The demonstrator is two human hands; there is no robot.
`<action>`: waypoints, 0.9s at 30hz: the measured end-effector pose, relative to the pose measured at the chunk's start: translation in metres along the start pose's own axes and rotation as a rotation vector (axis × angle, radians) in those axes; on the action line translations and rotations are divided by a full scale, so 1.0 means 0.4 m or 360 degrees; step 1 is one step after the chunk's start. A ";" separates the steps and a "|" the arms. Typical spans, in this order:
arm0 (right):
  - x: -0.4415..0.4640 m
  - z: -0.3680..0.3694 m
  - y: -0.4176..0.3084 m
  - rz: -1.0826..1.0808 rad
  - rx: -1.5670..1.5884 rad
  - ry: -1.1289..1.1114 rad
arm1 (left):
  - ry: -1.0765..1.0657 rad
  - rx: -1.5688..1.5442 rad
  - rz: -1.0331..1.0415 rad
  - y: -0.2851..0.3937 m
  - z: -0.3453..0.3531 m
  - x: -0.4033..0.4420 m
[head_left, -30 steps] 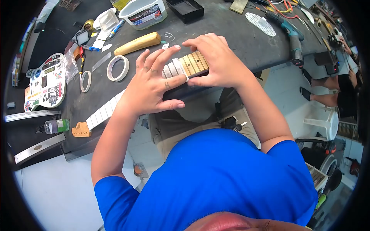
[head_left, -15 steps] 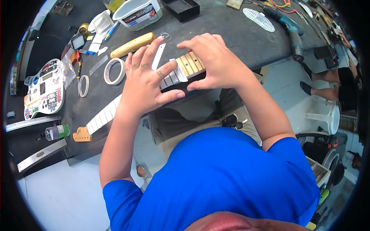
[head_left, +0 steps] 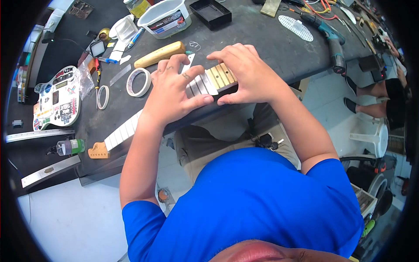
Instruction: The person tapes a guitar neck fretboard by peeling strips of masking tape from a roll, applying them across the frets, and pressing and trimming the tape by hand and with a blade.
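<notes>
A guitar neck [head_left: 118, 135] lies along the table's front edge, its wooden headstock [head_left: 99, 150] at the left. White masking tape [head_left: 205, 84] covers the fretboard between the frets, up to a bare wooden stretch [head_left: 221, 76] at the right end. My left hand [head_left: 173, 90] lies across the taped part, fingers bent and thumb along the near edge. Over the bare end, my right hand [head_left: 248, 76] spans the neck, thumb on the near side and fingers on the far side. Behind my left fingers a narrow white strip [head_left: 188, 63] sticks out, partly hidden.
Tape rolls [head_left: 139, 82], a wooden handle-like piece [head_left: 159, 54] and a plastic tub [head_left: 164, 19] lie beyond the neck. A stickered guitar body [head_left: 56, 99] and a bottle [head_left: 70, 147] are at the left. A drill [head_left: 330, 37] lies right; another person's legs [head_left: 371, 98] show beyond.
My left fingers have bent and come down onto the tape, where they were raised and spread. The tape's edge now lies flatter on the neck. My right hand has hardly moved.
</notes>
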State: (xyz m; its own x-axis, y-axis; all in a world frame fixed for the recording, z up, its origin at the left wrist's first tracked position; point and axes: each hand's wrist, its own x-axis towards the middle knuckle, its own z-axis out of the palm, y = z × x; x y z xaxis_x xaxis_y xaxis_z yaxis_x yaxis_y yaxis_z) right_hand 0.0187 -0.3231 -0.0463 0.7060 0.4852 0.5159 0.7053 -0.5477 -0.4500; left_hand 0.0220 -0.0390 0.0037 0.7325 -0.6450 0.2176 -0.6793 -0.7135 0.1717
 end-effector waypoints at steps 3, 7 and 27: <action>0.005 -0.008 0.007 0.0039 0.0085 -0.0019 | 0.0120 -0.0812 -0.0204 -0.061 -0.003 0.023; 0.005 -0.013 0.011 0.0074 0.0207 -0.0010 | -0.0032 -0.0229 -0.0822 -0.065 -0.005 0.069; -0.006 -0.021 0.046 0.0288 0.0793 0.0116 | -0.0410 0.0247 -0.0862 0.011 -0.020 0.177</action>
State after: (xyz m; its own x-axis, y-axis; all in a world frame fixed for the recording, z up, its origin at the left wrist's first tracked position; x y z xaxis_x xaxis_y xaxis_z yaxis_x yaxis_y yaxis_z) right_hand 0.0295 -0.3398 -0.0498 0.8255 0.3545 0.4393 0.5301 -0.2196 -0.8190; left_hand 0.0704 -0.0856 0.0275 0.9719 -0.2114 -0.1035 -0.2075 -0.9771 0.0471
